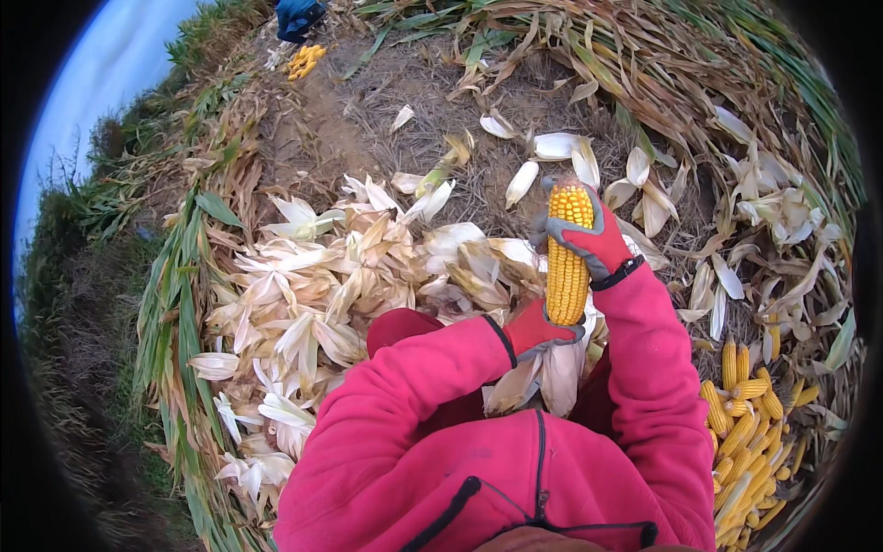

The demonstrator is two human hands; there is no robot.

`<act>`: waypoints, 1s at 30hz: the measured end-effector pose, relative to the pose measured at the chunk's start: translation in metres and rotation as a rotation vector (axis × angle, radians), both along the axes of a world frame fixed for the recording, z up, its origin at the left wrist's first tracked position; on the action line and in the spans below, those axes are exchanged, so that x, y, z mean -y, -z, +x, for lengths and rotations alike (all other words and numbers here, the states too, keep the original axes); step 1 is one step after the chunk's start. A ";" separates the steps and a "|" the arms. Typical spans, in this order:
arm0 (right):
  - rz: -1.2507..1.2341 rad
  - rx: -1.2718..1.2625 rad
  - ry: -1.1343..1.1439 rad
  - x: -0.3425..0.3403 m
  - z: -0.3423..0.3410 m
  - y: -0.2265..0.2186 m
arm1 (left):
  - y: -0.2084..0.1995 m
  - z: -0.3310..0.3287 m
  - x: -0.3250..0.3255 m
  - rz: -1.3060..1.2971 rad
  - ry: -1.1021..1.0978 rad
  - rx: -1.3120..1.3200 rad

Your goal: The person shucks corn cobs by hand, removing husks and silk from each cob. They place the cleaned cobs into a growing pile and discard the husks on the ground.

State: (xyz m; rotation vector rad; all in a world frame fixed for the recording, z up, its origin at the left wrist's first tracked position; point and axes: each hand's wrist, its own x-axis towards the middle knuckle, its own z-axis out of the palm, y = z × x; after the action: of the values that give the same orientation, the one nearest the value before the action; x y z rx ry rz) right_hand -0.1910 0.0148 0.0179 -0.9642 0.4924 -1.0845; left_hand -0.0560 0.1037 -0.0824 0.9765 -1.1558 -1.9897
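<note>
1. Head view: outdoors, a field w/ bare dirt strewn w/ dry straw. No desk; all work is above the ground.
2. Sky shows at upper left. Green and dry stalks lie in a band along the left; more stalks arc over the top and right.
3. Husk pile, pale and papery, covers the ground left of centre, reaching up to the person's knee.
4. Loose husks are scattered at right, between the stalks and the cob pile.
5. Cob, yellow and upright, sits at centre-right, held above the husks.
6. Right hand, red-and-grey glove, is wrapped round the cob's upper part, tip showing above it.
7. Left hand, same kind of glove, is closed on the cob's base, w/ peeled husk hanging below it.
8. Cob pile lies at lower right, just beside the right sleeve.
9. Far cobs make a small yellow heap at top, next to another person in blue, well apart.
10. Open room: the dirt strip ahead, between husk pile and top stalks. Left, right and near ground are crowded.
</note>
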 end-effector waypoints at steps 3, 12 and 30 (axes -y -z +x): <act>-0.498 -0.554 0.077 -0.015 0.022 -0.006 | 0.044 0.007 -0.003 -0.445 0.195 0.378; -0.254 -0.468 0.171 -0.003 0.014 0.004 | 0.010 -0.008 0.020 -0.340 -0.068 0.317; 0.381 0.780 0.557 0.043 -0.101 0.019 | -0.054 0.072 0.061 -1.231 -0.391 1.131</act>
State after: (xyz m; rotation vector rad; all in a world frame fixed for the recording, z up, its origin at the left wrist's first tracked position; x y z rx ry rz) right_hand -0.2921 -0.0283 -0.0009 -0.0134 0.2956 -1.6775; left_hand 0.0164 0.0423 -0.0285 1.3759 -2.0777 -0.0432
